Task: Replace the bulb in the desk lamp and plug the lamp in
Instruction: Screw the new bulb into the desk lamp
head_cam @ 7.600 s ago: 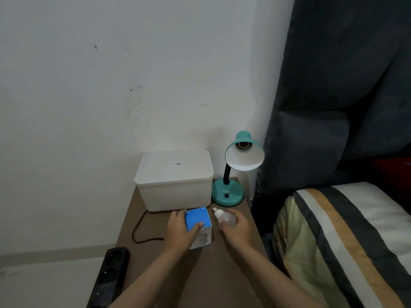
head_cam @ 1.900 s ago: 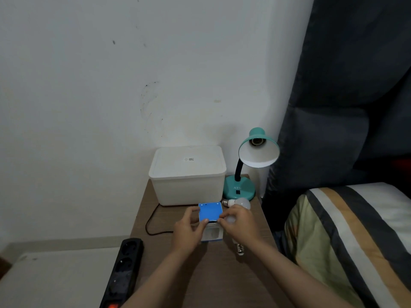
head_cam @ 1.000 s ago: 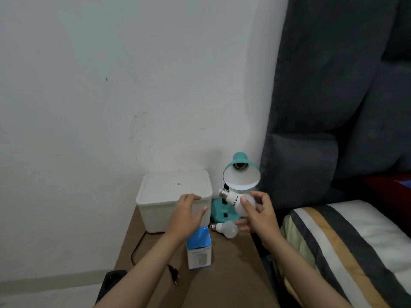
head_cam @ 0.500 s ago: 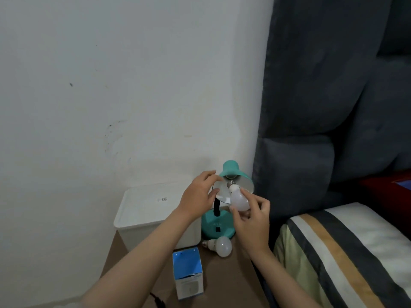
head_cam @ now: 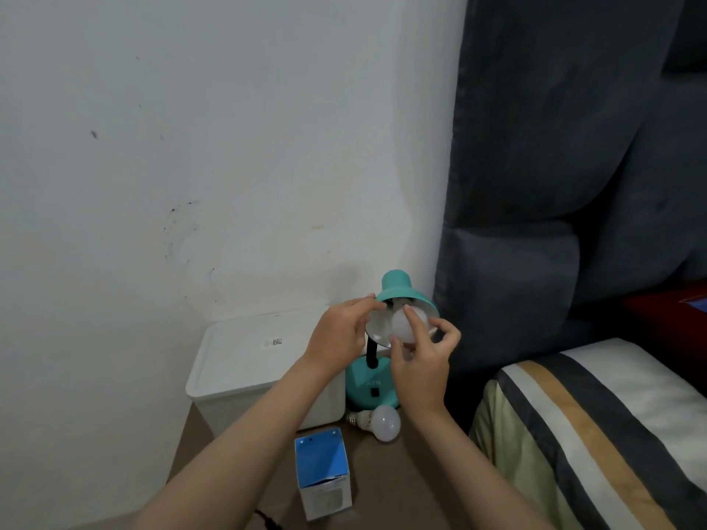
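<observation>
A: What's on the arms?
B: Nothing — both forearms are bare up to the frame edge, no sleeves or cuffs in view.
A: Hands?
B: Left hand (head_cam: pixel 338 334) and right hand (head_cam: pixel 421 361) are bare — no gloves, rings, watch or bands visible. Nails short.

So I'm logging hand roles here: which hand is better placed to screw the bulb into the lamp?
The right hand: its fingers already hold the bulb inside the teal lamp shade. The left hand grips the shade's rim, well placed to steady it.
</observation>
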`<state>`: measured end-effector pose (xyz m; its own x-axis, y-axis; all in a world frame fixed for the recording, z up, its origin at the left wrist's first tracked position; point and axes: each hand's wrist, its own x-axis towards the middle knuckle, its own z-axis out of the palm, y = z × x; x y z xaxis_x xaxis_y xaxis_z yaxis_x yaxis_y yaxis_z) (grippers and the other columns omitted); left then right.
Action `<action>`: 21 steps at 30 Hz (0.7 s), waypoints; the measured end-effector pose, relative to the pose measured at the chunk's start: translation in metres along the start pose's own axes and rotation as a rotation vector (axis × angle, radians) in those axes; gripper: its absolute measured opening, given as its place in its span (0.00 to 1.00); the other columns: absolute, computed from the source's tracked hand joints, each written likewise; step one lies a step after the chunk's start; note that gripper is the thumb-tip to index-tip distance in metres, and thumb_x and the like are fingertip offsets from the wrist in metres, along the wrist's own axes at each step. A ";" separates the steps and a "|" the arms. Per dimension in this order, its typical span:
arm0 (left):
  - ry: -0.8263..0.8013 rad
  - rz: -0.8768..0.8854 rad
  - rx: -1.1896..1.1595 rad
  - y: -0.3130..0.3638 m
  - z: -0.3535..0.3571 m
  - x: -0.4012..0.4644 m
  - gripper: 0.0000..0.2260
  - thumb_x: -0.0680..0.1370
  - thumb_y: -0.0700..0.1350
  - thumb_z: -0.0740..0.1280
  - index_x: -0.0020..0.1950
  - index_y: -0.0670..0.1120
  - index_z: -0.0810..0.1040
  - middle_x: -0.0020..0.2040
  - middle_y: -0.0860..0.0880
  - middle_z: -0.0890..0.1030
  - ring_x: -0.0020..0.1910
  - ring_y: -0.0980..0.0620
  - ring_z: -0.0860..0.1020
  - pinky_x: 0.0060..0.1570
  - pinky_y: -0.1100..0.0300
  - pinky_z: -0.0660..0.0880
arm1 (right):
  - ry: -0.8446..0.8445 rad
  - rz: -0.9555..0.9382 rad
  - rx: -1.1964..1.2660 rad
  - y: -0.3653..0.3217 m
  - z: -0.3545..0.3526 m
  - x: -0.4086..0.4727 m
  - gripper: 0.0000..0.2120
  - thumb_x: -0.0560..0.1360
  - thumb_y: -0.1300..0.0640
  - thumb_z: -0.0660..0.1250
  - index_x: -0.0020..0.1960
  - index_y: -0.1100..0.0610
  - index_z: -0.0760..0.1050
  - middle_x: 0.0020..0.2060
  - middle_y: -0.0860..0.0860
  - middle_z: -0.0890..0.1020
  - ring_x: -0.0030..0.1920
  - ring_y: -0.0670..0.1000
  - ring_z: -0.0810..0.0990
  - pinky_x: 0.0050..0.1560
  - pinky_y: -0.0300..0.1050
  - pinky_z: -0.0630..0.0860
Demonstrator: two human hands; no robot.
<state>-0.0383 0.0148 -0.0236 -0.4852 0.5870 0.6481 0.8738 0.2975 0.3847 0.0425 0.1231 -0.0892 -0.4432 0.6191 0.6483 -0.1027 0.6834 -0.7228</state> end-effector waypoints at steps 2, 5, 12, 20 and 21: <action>-0.003 -0.022 -0.027 0.000 -0.001 0.000 0.16 0.73 0.29 0.64 0.56 0.43 0.80 0.59 0.40 0.80 0.51 0.47 0.82 0.51 0.78 0.69 | -0.002 -0.016 -0.011 -0.001 0.005 0.001 0.25 0.72 0.65 0.72 0.67 0.54 0.73 0.62 0.58 0.63 0.47 0.47 0.73 0.52 0.39 0.77; 0.005 -0.055 -0.064 -0.001 -0.001 0.000 0.15 0.73 0.29 0.64 0.56 0.43 0.80 0.59 0.41 0.80 0.51 0.48 0.82 0.50 0.77 0.70 | -0.007 -0.006 -0.007 -0.002 0.009 0.000 0.26 0.72 0.68 0.69 0.69 0.56 0.71 0.62 0.59 0.62 0.46 0.47 0.73 0.52 0.38 0.77; 0.046 -0.090 -0.112 -0.001 0.001 -0.001 0.13 0.73 0.30 0.65 0.52 0.43 0.81 0.53 0.43 0.83 0.42 0.48 0.82 0.44 0.67 0.76 | 0.057 0.083 0.116 -0.006 0.011 -0.002 0.24 0.71 0.62 0.74 0.65 0.56 0.72 0.54 0.50 0.64 0.43 0.45 0.76 0.44 0.31 0.78; 0.040 -0.113 -0.122 -0.001 0.004 -0.002 0.13 0.73 0.30 0.65 0.51 0.44 0.81 0.54 0.44 0.83 0.39 0.47 0.82 0.42 0.58 0.77 | 0.147 0.196 0.185 -0.010 0.016 -0.005 0.24 0.71 0.55 0.75 0.61 0.61 0.69 0.57 0.51 0.65 0.47 0.47 0.74 0.46 0.39 0.79; 0.041 -0.115 -0.123 -0.001 0.004 -0.003 0.13 0.73 0.30 0.65 0.51 0.44 0.81 0.54 0.44 0.83 0.38 0.47 0.82 0.42 0.58 0.77 | 0.151 0.160 0.173 -0.009 0.017 -0.006 0.23 0.71 0.57 0.75 0.62 0.60 0.70 0.57 0.53 0.66 0.47 0.47 0.74 0.46 0.36 0.78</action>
<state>-0.0380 0.0157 -0.0281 -0.5850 0.5226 0.6203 0.8029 0.2649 0.5340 0.0311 0.1073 -0.0907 -0.3294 0.7734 0.5417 -0.1987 0.5041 -0.8405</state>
